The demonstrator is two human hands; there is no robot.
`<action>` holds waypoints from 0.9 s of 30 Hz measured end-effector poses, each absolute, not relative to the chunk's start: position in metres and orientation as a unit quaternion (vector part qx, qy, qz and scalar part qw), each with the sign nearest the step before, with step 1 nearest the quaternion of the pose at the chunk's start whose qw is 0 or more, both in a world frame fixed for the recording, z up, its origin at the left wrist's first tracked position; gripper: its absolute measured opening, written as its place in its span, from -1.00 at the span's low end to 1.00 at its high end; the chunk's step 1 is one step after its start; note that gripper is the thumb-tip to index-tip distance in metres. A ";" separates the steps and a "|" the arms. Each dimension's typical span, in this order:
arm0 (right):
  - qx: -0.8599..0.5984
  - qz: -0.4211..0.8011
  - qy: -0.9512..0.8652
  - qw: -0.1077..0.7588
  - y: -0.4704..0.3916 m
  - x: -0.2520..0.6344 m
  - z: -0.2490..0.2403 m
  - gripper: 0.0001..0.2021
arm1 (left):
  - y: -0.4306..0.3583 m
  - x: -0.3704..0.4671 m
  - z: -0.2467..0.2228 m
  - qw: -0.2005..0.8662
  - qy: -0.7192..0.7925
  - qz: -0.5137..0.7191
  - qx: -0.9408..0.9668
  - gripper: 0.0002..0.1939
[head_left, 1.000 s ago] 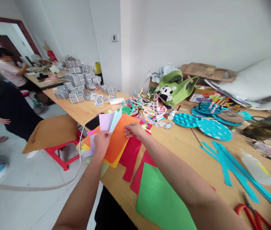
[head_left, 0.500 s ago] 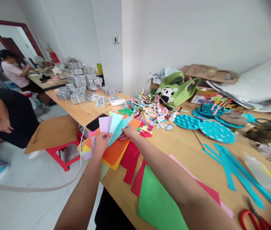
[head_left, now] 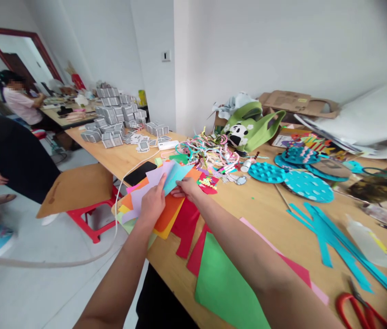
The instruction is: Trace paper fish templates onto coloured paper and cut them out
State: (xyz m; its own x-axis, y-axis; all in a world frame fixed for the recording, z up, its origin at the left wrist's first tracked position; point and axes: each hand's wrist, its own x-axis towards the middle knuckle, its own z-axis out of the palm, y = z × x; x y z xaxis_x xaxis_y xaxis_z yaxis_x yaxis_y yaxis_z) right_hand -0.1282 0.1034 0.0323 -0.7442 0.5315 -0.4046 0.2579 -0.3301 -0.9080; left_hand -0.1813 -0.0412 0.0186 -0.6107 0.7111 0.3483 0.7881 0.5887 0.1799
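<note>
My left hand (head_left: 152, 203) is closed over a lilac sheet (head_left: 141, 197), one finger extended up along the edge of a light-blue sheet (head_left: 178, 176). With thumb and fingers, my right hand (head_left: 187, 188) pinches the lower right of that light-blue sheet. Orange sheets (head_left: 168, 212) and other coloured sheets lie fanned out underneath at the table's edge. Red pieces (head_left: 187, 233) and a large green sheet (head_left: 227, 283) lie nearer to me, partly beneath my right forearm.
A black phone (head_left: 141, 173) and a white cable (head_left: 119, 192) lie left of the sheets. Behind are tangled colourful strips (head_left: 210, 153), stacked grey boxes (head_left: 111, 114) and a green panda bag (head_left: 251, 130). Red-handled scissors (head_left: 361, 310) lie front right. People are at left, near a stool (head_left: 76, 185).
My left hand has shifted up and right, a finger now against the light-blue sheet. The light-blue sheet lies lower, and more of the phone shows. The person at left has moved slightly.
</note>
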 end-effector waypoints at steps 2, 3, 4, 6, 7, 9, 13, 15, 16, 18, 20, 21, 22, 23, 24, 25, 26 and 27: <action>-0.340 0.740 -0.573 0.094 0.105 -0.126 0.034 -0.97 | -0.040 -0.181 0.018 0.118 -0.869 -0.146 -0.459 -0.34; -0.338 0.740 -0.574 0.094 0.105 -0.125 0.035 -0.96 | -0.040 -0.181 0.017 0.115 -0.860 -0.144 -0.476 -0.32; -0.337 0.738 -0.577 0.095 0.106 -0.124 0.035 -0.95 | -0.040 -0.181 0.017 0.113 -0.851 -0.145 -0.492 -0.31; -0.337 0.732 -0.584 0.097 0.107 -0.123 0.036 -0.92 | -0.040 -0.181 0.017 0.110 -0.842 -0.152 -0.506 -0.31; -0.337 0.728 -0.589 0.098 0.107 -0.123 0.036 -0.90 | -0.040 -0.181 0.017 0.109 -0.840 -0.156 -0.508 -0.30; -0.336 0.719 -0.600 0.096 0.107 -0.123 0.038 -0.88 | -0.041 -0.181 0.016 0.109 -0.838 -0.157 -0.510 -0.27; -0.331 0.696 -0.632 0.085 0.107 -0.121 0.043 -0.86 | -0.042 -0.181 0.016 0.109 -0.840 -0.139 -0.514 -0.21; -0.328 0.678 -0.653 0.078 0.108 -0.116 0.046 -0.85 | -0.043 -0.182 0.017 0.111 -0.845 -0.138 -0.506 -0.18; -0.328 0.666 -0.666 0.076 0.110 -0.112 0.047 -0.86 | -0.043 -0.182 0.017 0.113 -0.846 -0.139 -0.502 -0.18; -0.324 0.634 -0.698 0.075 0.112 -0.102 0.048 -0.87 | -0.043 -0.184 0.018 0.114 -0.846 -0.145 -0.500 -0.20; -0.311 0.596 -0.736 0.080 0.112 -0.089 0.049 -0.87 | -0.043 -0.187 0.018 0.100 -0.847 -0.152 -0.500 -0.22; -0.304 0.580 -0.751 0.084 0.110 -0.082 0.049 -0.87 | -0.043 -0.189 0.018 0.087 -0.847 -0.156 -0.501 -0.25; -0.287 0.560 -0.772 0.091 0.107 -0.075 0.049 -0.85 | -0.043 -0.191 0.017 0.075 -0.848 -0.160 -0.501 -0.29; -0.254 0.527 -0.805 0.099 0.102 -0.069 0.050 -0.80 | -0.043 -0.192 0.016 0.064 -0.848 -0.163 -0.500 -0.34; -0.203 0.479 -0.848 0.106 0.096 -0.064 0.049 -0.74 | -0.043 -0.194 0.015 0.056 -0.849 -0.165 -0.499 -0.39; -0.138 0.416 -0.892 0.108 0.089 -0.060 0.048 -0.68 | -0.042 -0.196 0.015 0.050 -0.850 -0.166 -0.498 -0.43; -0.067 0.344 -0.931 0.106 0.082 -0.057 0.047 -0.62 | -0.042 -0.197 0.014 0.044 -0.851 -0.168 -0.496 -0.46; 0.000 0.274 -0.957 0.100 0.075 -0.056 0.045 -0.57 | -0.042 -0.198 0.014 0.040 -0.851 -0.169 -0.495 -0.48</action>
